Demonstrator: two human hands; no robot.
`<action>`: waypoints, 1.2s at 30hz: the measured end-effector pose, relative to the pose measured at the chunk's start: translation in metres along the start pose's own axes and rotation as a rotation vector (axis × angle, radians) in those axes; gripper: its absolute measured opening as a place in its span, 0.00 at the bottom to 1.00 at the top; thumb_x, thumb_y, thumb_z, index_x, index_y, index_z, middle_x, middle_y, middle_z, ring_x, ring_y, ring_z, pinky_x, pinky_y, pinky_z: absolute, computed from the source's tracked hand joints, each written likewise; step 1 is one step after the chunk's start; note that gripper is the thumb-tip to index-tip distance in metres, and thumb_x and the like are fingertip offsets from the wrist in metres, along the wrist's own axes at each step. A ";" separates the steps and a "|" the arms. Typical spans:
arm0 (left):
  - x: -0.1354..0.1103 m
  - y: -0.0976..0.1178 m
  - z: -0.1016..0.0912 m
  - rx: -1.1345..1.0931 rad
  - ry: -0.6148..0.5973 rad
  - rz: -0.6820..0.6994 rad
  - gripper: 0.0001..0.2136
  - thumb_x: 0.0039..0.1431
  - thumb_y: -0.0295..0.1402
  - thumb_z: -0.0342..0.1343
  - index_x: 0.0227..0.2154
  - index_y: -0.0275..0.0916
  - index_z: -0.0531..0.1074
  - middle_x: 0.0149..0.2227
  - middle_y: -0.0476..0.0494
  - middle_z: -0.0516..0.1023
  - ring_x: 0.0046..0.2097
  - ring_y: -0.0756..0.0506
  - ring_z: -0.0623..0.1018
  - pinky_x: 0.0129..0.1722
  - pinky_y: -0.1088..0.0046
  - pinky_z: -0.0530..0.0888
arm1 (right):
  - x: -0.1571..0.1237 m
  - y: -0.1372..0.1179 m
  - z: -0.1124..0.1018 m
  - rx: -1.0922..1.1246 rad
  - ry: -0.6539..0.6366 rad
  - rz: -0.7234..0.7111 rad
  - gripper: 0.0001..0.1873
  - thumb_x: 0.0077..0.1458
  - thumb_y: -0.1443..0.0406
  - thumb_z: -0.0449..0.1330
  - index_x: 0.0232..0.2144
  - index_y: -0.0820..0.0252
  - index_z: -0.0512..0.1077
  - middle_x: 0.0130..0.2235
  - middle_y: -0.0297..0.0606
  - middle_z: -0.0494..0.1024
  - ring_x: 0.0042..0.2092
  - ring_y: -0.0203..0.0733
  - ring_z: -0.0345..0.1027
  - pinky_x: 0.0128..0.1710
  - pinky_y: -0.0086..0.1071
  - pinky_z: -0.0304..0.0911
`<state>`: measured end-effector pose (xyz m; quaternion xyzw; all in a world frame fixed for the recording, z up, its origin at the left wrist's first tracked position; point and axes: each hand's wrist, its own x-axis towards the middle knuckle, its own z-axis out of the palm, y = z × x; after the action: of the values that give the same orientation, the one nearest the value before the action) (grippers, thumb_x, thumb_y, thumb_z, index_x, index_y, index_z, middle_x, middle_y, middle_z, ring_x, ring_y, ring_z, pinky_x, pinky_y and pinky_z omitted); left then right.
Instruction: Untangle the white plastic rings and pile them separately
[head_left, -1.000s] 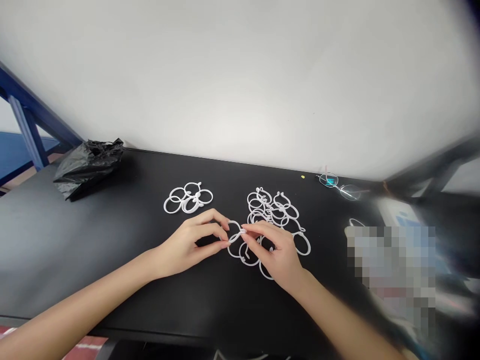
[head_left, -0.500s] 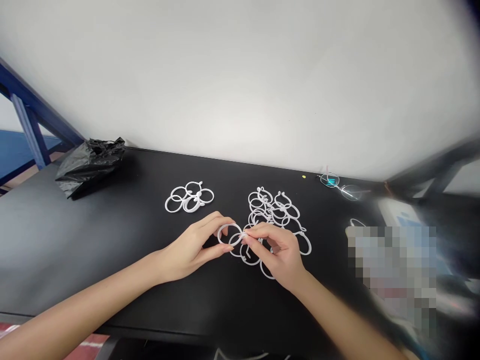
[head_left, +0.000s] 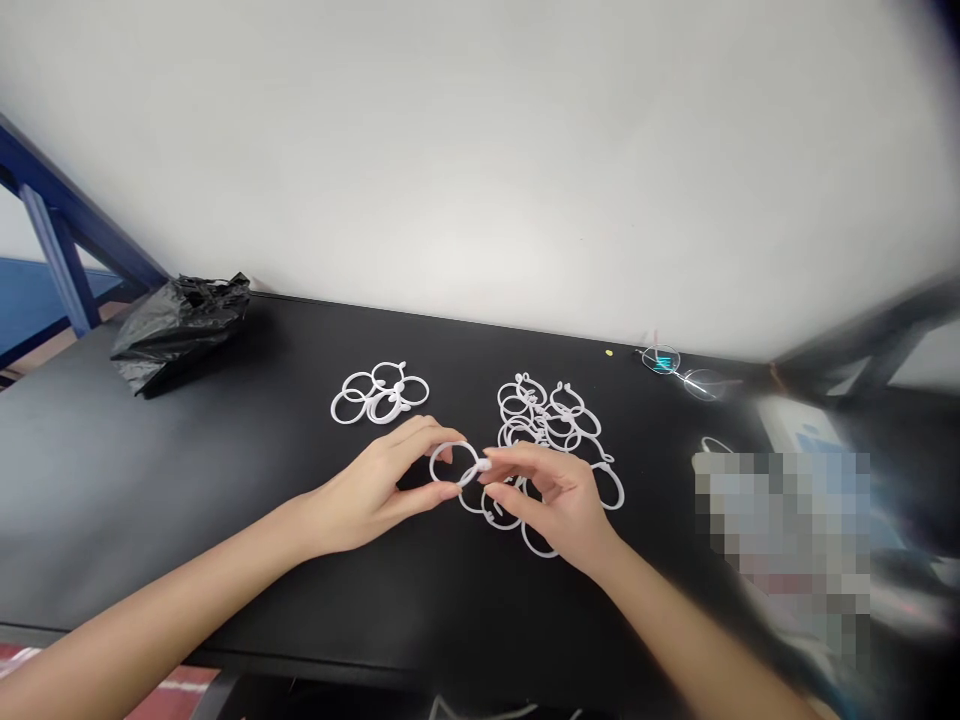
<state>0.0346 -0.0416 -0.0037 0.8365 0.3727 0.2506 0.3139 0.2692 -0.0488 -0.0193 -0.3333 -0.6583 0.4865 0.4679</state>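
Observation:
My left hand [head_left: 375, 495] pinches a white plastic ring [head_left: 432, 462] between thumb and fingertips, above the black tabletop. The ring has a small knob [head_left: 484, 465] on its right side. Close to this knob is my right hand [head_left: 566, 500], its thumb and index finger apart; the other fingers are curled and partly hidden. Beneath and behind my right hand lies a pile of similar white rings [head_left: 541, 436], many with open ends. A smaller group of closed-looking white rings [head_left: 397, 388] rests to the left, beyond my left hand.
A crumpled black plastic bag [head_left: 184, 325] sits at the table's far left, beside a blue metal frame [head_left: 56, 250]. Eyeglasses [head_left: 661, 360] and a tiny yellow bit [head_left: 609, 352] lie near the white wall [head_left: 465, 180]. Blurred, pixelated items [head_left: 787, 540] occupy the right side.
My right thumb and index finger have parted from the ring's knob, which now shows between the hands. My left hand has shifted slightly left and up with the ring.

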 end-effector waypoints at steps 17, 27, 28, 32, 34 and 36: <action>-0.004 -0.041 -0.031 0.819 0.166 -0.105 0.16 0.62 0.40 0.53 0.47 0.36 0.70 0.41 0.38 0.72 0.40 0.39 0.72 0.40 0.62 0.67 | 0.001 0.002 -0.004 -0.157 0.114 -0.047 0.13 0.54 0.71 0.64 0.42 0.53 0.78 0.35 0.35 0.83 0.33 0.38 0.77 0.35 0.36 0.77; -0.004 -0.038 -0.029 0.790 0.206 -0.062 0.17 0.61 0.37 0.55 0.50 0.34 0.70 0.41 0.38 0.71 0.39 0.40 0.71 0.39 0.62 0.68 | 0.000 0.002 -0.003 -0.157 0.113 -0.051 0.11 0.54 0.71 0.64 0.40 0.54 0.78 0.34 0.35 0.82 0.32 0.38 0.77 0.34 0.34 0.76; -0.003 -0.036 -0.027 0.768 0.234 -0.038 0.16 0.61 0.37 0.55 0.49 0.34 0.70 0.42 0.38 0.71 0.39 0.40 0.71 0.39 0.62 0.69 | 0.000 0.002 -0.003 -0.162 0.111 -0.050 0.11 0.54 0.71 0.64 0.40 0.54 0.78 0.34 0.36 0.82 0.32 0.38 0.77 0.34 0.34 0.76; 0.000 -0.021 -0.011 0.542 0.205 0.123 0.12 0.64 0.34 0.55 0.48 0.35 0.71 0.45 0.37 0.71 0.45 0.41 0.72 0.47 0.61 0.70 | -0.001 0.003 -0.002 -0.196 0.107 -0.068 0.11 0.54 0.72 0.63 0.39 0.55 0.78 0.34 0.36 0.82 0.31 0.36 0.76 0.34 0.33 0.75; 0.000 -0.012 0.001 0.413 0.043 0.180 0.14 0.64 0.35 0.55 0.51 0.38 0.70 0.50 0.37 0.70 0.50 0.41 0.71 0.50 0.62 0.70 | -0.001 0.003 -0.002 -0.208 0.105 -0.082 0.10 0.55 0.72 0.63 0.39 0.56 0.78 0.34 0.36 0.81 0.31 0.36 0.76 0.33 0.32 0.75; -0.002 -0.006 0.012 0.352 -0.097 0.206 0.17 0.64 0.37 0.56 0.54 0.40 0.67 0.56 0.35 0.67 0.55 0.39 0.69 0.53 0.61 0.70 | 0.000 0.004 -0.001 -0.219 0.107 -0.092 0.10 0.55 0.72 0.62 0.38 0.56 0.78 0.34 0.36 0.81 0.31 0.36 0.76 0.34 0.31 0.75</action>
<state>0.0385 -0.0439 -0.0160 0.9233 0.3076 0.1717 0.1532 0.2705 -0.0474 -0.0227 -0.3772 -0.6960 0.3712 0.4852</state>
